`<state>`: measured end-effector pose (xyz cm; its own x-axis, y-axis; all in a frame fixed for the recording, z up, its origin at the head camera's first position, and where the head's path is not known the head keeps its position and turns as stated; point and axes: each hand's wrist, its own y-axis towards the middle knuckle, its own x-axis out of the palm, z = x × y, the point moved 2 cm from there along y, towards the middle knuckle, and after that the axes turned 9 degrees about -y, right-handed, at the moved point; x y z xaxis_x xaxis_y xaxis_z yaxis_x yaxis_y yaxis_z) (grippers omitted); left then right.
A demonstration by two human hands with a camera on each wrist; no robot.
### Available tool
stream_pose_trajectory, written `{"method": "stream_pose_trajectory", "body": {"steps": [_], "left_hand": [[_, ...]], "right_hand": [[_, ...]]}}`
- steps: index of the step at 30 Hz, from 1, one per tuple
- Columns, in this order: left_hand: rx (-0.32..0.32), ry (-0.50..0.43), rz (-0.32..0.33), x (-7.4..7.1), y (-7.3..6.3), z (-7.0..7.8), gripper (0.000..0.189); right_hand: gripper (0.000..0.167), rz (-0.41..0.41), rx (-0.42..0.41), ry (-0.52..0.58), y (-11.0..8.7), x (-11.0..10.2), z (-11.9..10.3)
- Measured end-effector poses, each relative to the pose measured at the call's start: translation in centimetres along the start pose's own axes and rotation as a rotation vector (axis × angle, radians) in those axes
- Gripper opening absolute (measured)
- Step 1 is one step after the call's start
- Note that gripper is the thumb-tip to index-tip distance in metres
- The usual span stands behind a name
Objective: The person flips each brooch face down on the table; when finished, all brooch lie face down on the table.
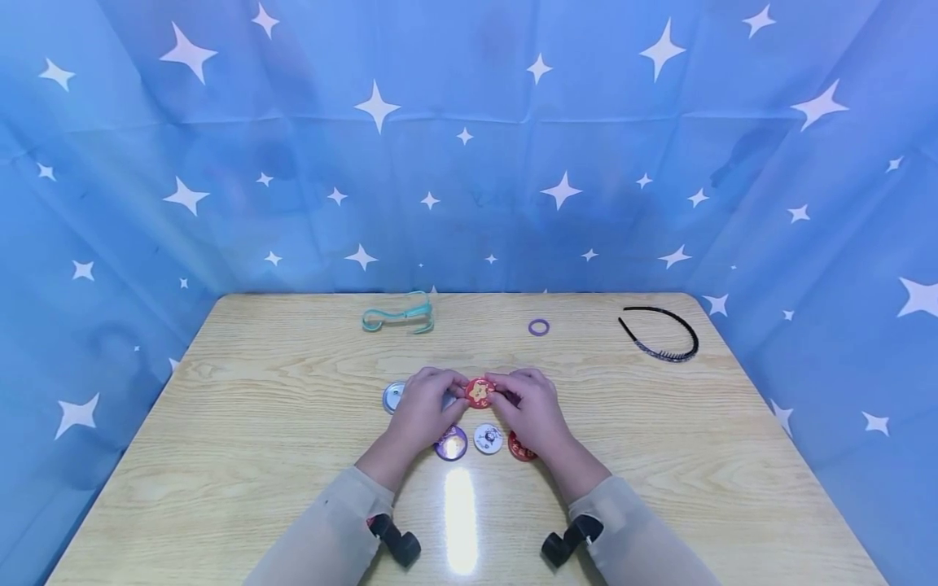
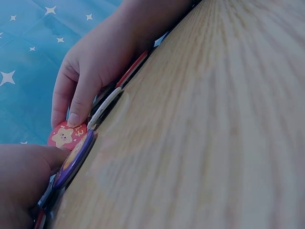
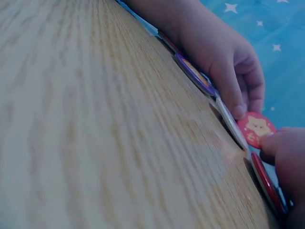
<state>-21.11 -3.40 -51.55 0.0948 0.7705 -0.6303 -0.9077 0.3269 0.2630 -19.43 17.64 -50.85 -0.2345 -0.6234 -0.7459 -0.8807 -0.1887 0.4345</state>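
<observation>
Both hands meet at a round red badge (image 1: 479, 393) with a yellow star on its face. My left hand (image 1: 427, 407) pinches its left edge between thumb and fingers, and my right hand (image 1: 532, 411) pinches the right edge. In the left wrist view the star badge (image 2: 66, 136) is tilted, its printed face showing. Nearer my body lie a purple badge (image 1: 450, 443), a white badge (image 1: 488, 439) with a small drawing, and a second red badge (image 1: 521, 447) partly covered by the right hand. A silvery round badge (image 1: 393, 396) shows beside the left hand, partly hidden.
Toward the back of the wooden table (image 1: 293, 472) lie a teal hair claw-like piece (image 1: 399, 314), a purple ring (image 1: 538, 327) and a black headband (image 1: 677, 342). A blue star-patterned curtain (image 1: 469, 163) hangs behind and at the sides.
</observation>
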Motion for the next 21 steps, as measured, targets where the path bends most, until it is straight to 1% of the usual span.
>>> {"method": "stream_pose_trajectory", "body": {"steps": [8, 21], "left_hand": [[0.004, 0.005, 0.002, 0.07, 0.0, -0.04, 0.021], [-0.016, 0.005, -0.002, -0.16, -0.11, 0.4, 0.018]], "right_hand": [[0.028, -0.017, 0.032, 0.007, -0.05, -0.04, -0.01], [0.025, -0.017, 0.033, 0.01, -0.03, -0.09, -0.03]]}}
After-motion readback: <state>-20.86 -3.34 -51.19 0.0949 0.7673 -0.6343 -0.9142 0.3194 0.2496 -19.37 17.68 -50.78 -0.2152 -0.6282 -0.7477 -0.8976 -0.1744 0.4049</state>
